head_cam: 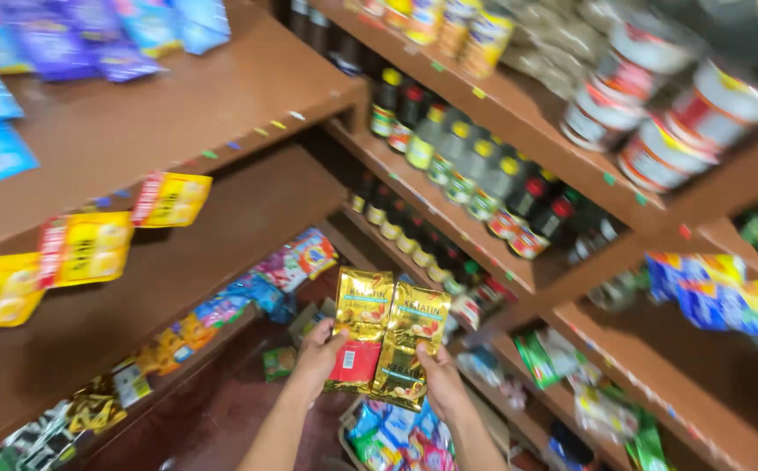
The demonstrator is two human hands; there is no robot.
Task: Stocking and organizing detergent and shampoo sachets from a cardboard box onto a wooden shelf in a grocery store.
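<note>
Left hand (318, 358): fingers curled around the lower left edge of the gold sachet strip (388, 344), thumb on its front; firm hold.
Right hand (443, 377): closed on the strip's lower right corner, thumb over the front face; also gripping.
Gold sachet strip: two shiny gold packets side by side, held upright between both hands just below frame centre; left packet carries a red panel at its bottom, right packet hangs slightly lower and tilted.
Forearms: both enter from 6 o'clock, bare, converging on the strip.
Colourful packets below (396, 440): blue and pink pouches at 6 o'clock from the hands, directly beneath the strip; whether they sit in a container, cannot tell.
Brown wooden shelves (222, 96): run from 9 o'clock round to 3 o'clock, meeting in a corner behind the strip.
Yellow sachets (82, 249): hang off a shelf edge at 9 o'clock, well apart from the hands.
Blue and purple packets (91, 35): lie on the top shelf at 10 to 11 o'clock.
Dark bottles (475, 166): rows with yellow and red caps at 1 o'clock, on the middle shelf.
Tins (676, 105): red-and-white cans stacked at 2 o'clock, upper shelf; blurred.
Blue-yellow pouches (719, 296): at 3 o'clock, hanging on the shelf edge.
Green packets (545, 353): at 4 o'clock, on a lower shelf.
</note>
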